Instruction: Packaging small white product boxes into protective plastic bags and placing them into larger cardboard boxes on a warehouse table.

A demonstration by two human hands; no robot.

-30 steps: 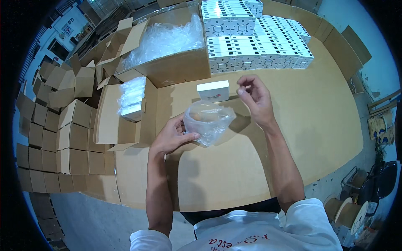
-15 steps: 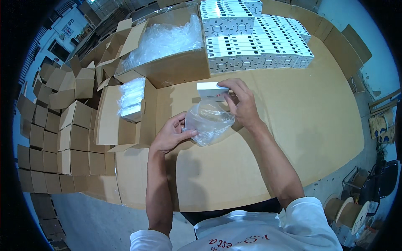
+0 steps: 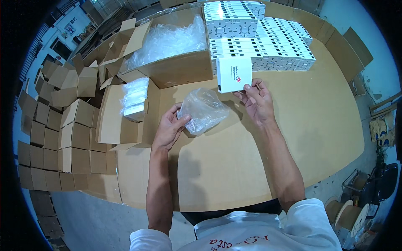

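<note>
While the left hand [image 3: 169, 127] pinched the clear plastic bag [image 3: 204, 109] at frame centre on the tabletop [image 3: 234, 175], the right hand [image 3: 257, 102] held a small white box [image 3: 234, 74] upright just above, seemingly ready for bagging, which would need the bag's mouth opened.

You hold a flat white box [image 3: 234, 74] upright near the table's [image 3: 234, 167] far edge, its face toward you. Your clear plastic bag [image 3: 204, 110] lies crumpled, mouth leftward, mid-table, just before the box.

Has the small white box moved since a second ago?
Yes. The small white box is lifted upright in the right hand, overlapping the white box stack.
</note>
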